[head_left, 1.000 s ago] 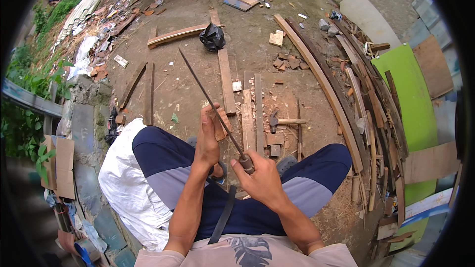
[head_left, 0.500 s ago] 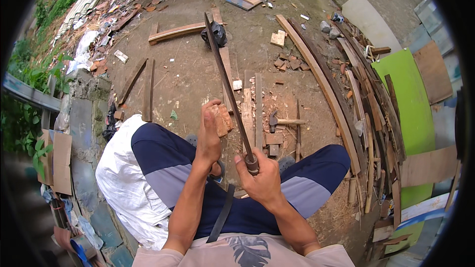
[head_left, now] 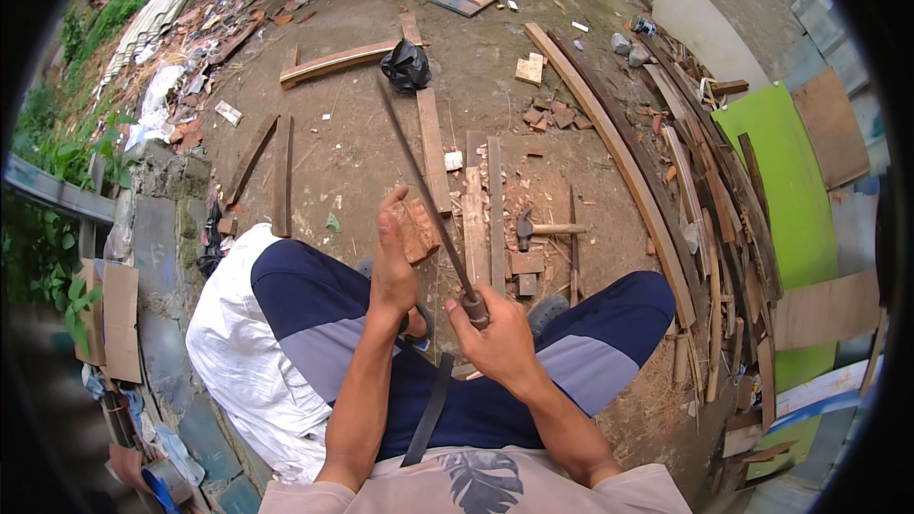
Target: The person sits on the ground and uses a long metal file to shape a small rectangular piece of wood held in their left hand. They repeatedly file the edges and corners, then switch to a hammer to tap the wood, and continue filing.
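My right hand (head_left: 500, 338) is closed round the handle of a machete (head_left: 416, 167), whose long, dark blade slants up and to the left. The blade shows nearly edge-on, its tip near a black plastic bag (head_left: 407, 67). To its left, my left hand (head_left: 391, 271) is raised on edge and grips a rough orange-brown block (head_left: 415, 231), which looks like a piece of brick. Its fingers are partly hidden by the block, which lies close beside the blade. On the ground ahead of my right knee rests a claw hammer (head_left: 552, 228) with a wooden handle.
Wooden strips (head_left: 474, 219) lie ahead among scattered chips. Long planks (head_left: 609, 152) and a green board (head_left: 781, 219) line the right side. A white sack (head_left: 252, 362) is by my left leg, next to a low wall (head_left: 157, 266). Broken brick pieces (head_left: 555, 116) lie farther off.
The machete has turned so its blade looks thinner, and its tip has shifted left and lower. My left hand has tilted, turning the block with it.
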